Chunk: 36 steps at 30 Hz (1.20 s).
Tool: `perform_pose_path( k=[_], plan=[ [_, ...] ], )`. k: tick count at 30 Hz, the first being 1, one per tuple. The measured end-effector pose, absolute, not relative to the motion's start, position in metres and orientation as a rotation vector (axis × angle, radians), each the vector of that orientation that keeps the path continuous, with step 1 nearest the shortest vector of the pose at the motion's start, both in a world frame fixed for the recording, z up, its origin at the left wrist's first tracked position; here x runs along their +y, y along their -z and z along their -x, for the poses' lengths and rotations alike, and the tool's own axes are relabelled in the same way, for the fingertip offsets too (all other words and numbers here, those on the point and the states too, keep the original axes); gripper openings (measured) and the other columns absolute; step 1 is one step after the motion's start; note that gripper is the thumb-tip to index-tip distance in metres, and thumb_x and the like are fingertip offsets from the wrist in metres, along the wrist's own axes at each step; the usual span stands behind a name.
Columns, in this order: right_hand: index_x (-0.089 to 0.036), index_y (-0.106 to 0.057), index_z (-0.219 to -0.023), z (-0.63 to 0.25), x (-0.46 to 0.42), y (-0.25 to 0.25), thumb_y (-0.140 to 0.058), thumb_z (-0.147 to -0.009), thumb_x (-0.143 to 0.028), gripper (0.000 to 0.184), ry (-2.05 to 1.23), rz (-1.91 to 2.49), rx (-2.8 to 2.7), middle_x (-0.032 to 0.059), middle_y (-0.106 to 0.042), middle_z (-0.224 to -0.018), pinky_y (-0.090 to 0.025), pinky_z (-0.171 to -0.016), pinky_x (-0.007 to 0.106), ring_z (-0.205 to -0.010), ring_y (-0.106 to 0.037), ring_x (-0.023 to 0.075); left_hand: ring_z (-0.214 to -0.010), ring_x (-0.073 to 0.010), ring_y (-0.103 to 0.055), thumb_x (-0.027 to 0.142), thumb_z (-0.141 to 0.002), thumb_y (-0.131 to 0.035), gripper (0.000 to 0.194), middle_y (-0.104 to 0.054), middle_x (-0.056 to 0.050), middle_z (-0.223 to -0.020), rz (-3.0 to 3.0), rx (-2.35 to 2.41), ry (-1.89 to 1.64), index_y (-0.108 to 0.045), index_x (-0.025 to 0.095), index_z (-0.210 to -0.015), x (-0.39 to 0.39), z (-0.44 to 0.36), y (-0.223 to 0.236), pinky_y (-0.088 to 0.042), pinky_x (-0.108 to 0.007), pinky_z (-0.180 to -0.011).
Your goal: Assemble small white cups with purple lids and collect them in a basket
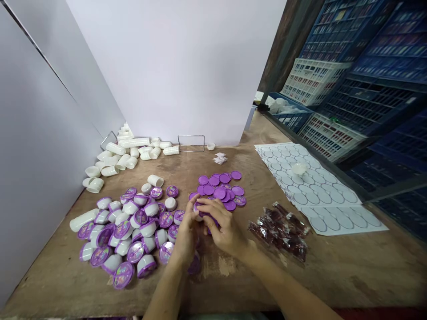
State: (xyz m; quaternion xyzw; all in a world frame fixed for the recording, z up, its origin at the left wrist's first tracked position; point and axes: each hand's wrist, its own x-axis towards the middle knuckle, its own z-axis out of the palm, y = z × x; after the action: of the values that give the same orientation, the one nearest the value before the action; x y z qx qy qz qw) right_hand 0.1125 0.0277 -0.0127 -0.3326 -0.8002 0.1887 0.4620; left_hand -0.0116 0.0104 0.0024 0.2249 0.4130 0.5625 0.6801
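Observation:
A small white cup with purple on it (197, 213) sits between my two hands, mostly covered by fingers. My left hand (186, 231) closes its fingers and thumb around the cup's left side. From the right, my right hand (223, 224) curls its fingers over the same cup; its fingertips hide the top. Just beyond the hands lies a loose spread of flat purple lids (220, 193). Left of my left hand is a big heap of white cups with purple printed lids (135, 251), some upright, others tipped over.
Stacked white cups (135, 142) line the back left. Dark red-brown sachets (283, 231) lie right of my right hand. Small white packets (220, 158) rest near the back panel (180, 66). Sheets printed with circles (313, 191) carry a whitish piece (299, 168). Crates (315, 80) stand beyond.

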Motion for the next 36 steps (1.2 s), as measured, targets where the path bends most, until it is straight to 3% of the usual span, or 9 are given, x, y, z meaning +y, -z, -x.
perform_pose_path(
  k=[2,4,7,11,14,18,29,33,36],
  plan=[
    [-0.021,-0.057,-0.118,-0.108,0.025,0.017,-0.051,-0.088,-0.012,0.032,-0.399,0.840,-1.977,0.0129,-0.064,-0.126,-0.046,-0.101,0.050,-0.117,-0.059,0.0253,-0.098,-0.0209,-0.064,0.036,-0.071,-0.065,0.072,-0.068,-0.007,-0.112,-0.435,0.900,-1.300,-0.047,0.022,-0.140,0.009,0.010,-0.003,-0.049,-0.031,-0.088],
    [-0.021,-0.055,-0.121,-0.104,0.023,0.022,-0.055,-0.085,-0.011,0.037,-0.346,0.874,-1.969,0.0131,-0.064,-0.127,-0.049,-0.098,0.050,-0.113,-0.060,0.0265,-0.125,-0.0253,-0.054,0.039,-0.070,-0.068,0.078,-0.061,-0.009,-0.131,-0.409,0.910,-1.294,-0.044,0.022,-0.143,0.008,0.009,0.000,-0.038,-0.034,-0.106],
    [-0.022,-0.058,-0.117,-0.102,0.024,0.029,-0.052,-0.086,-0.008,0.034,-0.302,0.980,-1.889,0.0102,-0.069,-0.109,-0.056,-0.084,0.042,-0.097,-0.063,0.0234,-0.135,-0.0265,-0.046,0.044,-0.072,-0.069,0.081,-0.054,-0.011,-0.142,-0.478,0.893,-1.222,-0.042,0.021,-0.144,0.008,0.009,0.007,-0.030,-0.038,-0.115],
    [-0.020,-0.061,-0.112,-0.106,0.030,0.030,-0.053,-0.087,-0.009,0.028,-0.339,1.072,-1.771,0.0093,-0.069,-0.101,-0.057,-0.084,0.038,-0.098,-0.065,0.0224,-0.129,-0.0253,-0.051,0.043,-0.076,-0.071,0.061,-0.057,-0.010,-0.140,-0.710,1.021,-1.237,-0.056,0.021,-0.131,0.009,0.010,0.004,-0.035,-0.038,-0.111],
    [-0.020,-0.060,-0.113,-0.107,0.029,0.024,-0.055,-0.087,-0.010,0.028,-0.396,1.076,-1.681,0.0087,-0.069,-0.104,-0.056,-0.087,0.036,-0.100,-0.066,0.0214,-0.103,-0.0229,-0.066,0.040,-0.073,-0.076,0.043,-0.071,-0.009,-0.113,-0.785,1.136,-1.348,-0.065,0.018,-0.109,0.011,0.008,-0.004,-0.051,-0.033,-0.089],
    [-0.021,-0.058,-0.117,-0.099,0.020,0.019,-0.056,-0.088,-0.014,0.030,-0.439,1.088,-1.629,0.0087,-0.070,-0.108,-0.056,-0.086,0.034,-0.101,-0.066,0.0205,-0.076,-0.0155,-0.068,0.035,-0.067,-0.082,0.033,-0.073,-0.005,-0.085,-0.701,1.152,-1.513,-0.069,0.014,-0.089,0.011,0.005,-0.007,-0.053,-0.026,-0.072],
    [-0.019,-0.062,-0.113,-0.090,0.026,0.012,-0.048,-0.090,-0.013,0.028,-0.288,1.130,-1.655,0.0112,-0.070,-0.100,-0.055,-0.083,0.037,-0.096,-0.065,0.0226,-0.080,-0.0154,-0.069,0.033,-0.066,-0.083,0.038,-0.074,-0.006,-0.089,-0.817,1.180,-1.585,-0.067,0.014,-0.094,0.015,0.003,-0.005,-0.054,-0.025,-0.075],
    [-0.021,-0.060,-0.115,-0.088,0.032,0.004,-0.047,-0.089,-0.013,0.030,-0.656,1.074,-1.763,0.0096,-0.070,-0.103,-0.054,-0.085,0.035,-0.100,-0.066,0.0213,-0.070,-0.0183,-0.066,0.042,-0.071,-0.076,0.038,-0.070,-0.005,-0.083,-1.013,1.383,-1.518,-0.061,0.016,-0.095,0.016,0.021,-0.003,-0.053,-0.031,-0.065],
    [-0.023,-0.054,-0.125,-0.086,0.073,-0.002,-0.049,-0.090,-0.017,0.036,-0.903,0.996,-1.980,0.0061,-0.071,-0.107,-0.051,-0.090,0.034,-0.106,-0.065,0.0194,-0.081,-0.0239,-0.064,0.047,-0.081,-0.063,0.040,-0.068,-0.010,-0.094,-1.426,1.823,-1.515,-0.060,0.015,-0.106,0.015,0.055,-0.004,-0.052,-0.039,-0.075]
  ],
)
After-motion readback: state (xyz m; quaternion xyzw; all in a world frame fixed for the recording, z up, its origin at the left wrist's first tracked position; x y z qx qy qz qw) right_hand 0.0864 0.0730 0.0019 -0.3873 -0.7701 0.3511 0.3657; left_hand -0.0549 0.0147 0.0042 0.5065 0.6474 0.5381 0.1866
